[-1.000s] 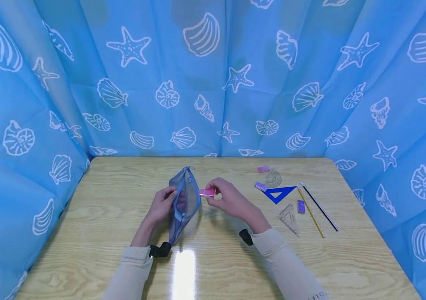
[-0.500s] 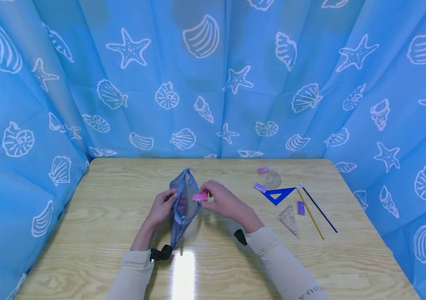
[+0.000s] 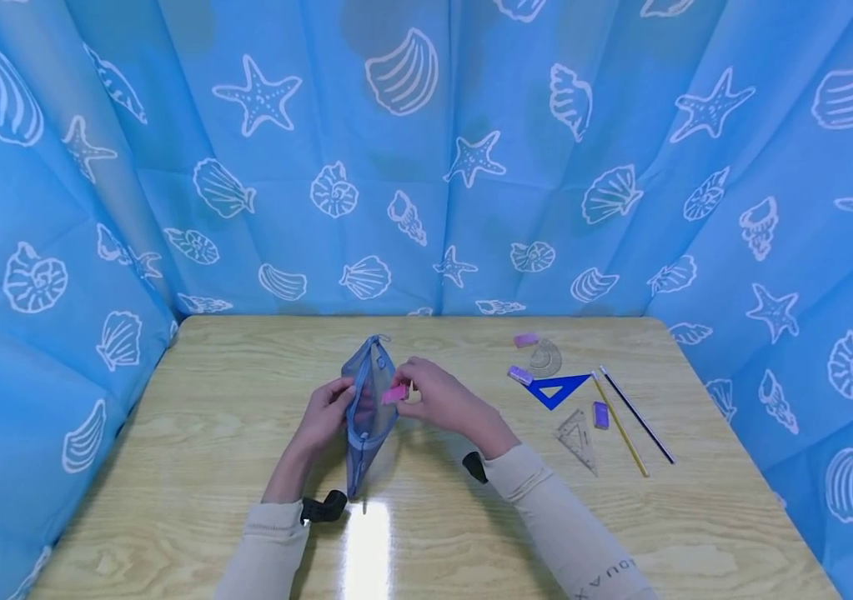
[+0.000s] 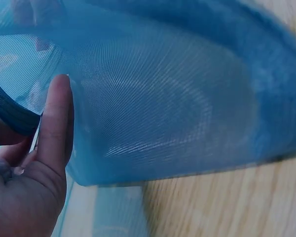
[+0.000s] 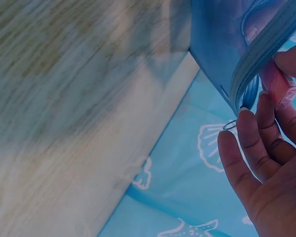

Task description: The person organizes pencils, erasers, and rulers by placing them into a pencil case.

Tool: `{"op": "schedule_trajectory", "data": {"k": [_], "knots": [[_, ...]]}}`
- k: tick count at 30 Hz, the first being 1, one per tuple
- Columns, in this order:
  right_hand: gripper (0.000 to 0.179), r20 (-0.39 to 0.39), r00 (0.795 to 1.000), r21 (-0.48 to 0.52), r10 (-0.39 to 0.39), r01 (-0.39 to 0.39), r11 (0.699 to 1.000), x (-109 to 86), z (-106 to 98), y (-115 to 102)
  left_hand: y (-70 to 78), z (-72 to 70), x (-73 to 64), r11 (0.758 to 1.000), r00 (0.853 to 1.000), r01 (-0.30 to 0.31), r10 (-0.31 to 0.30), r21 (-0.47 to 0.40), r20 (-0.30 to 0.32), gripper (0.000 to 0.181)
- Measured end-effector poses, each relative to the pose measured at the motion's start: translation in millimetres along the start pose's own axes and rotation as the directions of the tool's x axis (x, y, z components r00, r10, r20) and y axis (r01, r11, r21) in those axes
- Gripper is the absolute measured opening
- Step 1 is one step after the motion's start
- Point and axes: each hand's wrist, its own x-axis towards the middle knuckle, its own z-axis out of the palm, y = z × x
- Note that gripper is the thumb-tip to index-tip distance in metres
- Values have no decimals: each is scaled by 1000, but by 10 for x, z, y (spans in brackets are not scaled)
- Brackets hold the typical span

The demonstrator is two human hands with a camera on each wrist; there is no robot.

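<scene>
A blue mesh zip pouch (image 3: 361,450) stands upright on the table with its zipped mouth gaping. My left hand (image 3: 327,414) grips its left edge, thumb and fingers on either side of the rim; the left wrist view shows the mesh (image 4: 153,108) beside that hand (image 4: 34,163). My right hand (image 3: 444,402) pinches a pink eraser (image 3: 395,394) at the pouch's mouth. In the right wrist view the wrapped eraser (image 5: 280,85) sits between thumb and fingers, close against the zip edge, and part of it is hidden by the rim.
On the right lie a pink eraser (image 3: 526,340), two purple erasers (image 3: 601,415), a clear protractor (image 3: 545,358), a blue set square (image 3: 555,390), a clear set square (image 3: 577,442), a yellow pencil (image 3: 621,425) and a dark pencil (image 3: 638,415). A blue shell-print curtain (image 3: 411,167) surrounds the table (image 3: 208,433).
My right hand has moved left with the pink eraser, from beside the pouch's right edge to its mouth, and the eraser has tilted. My left hand keeps its grip on the pouch.
</scene>
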Motion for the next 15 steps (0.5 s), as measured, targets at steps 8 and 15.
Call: {"op": "schedule_trajectory", "data": {"k": [8,15], "knots": [[11,1,1000,-63,-25,25,998,60,-46,-56,51,-1,-19,1000,1000,0,0,3,7,32],[20,14,1000,-80,20,-19,997,68,-52,-63,77,-7,-15,997,1000,-19,20,69,-13,30]]}}
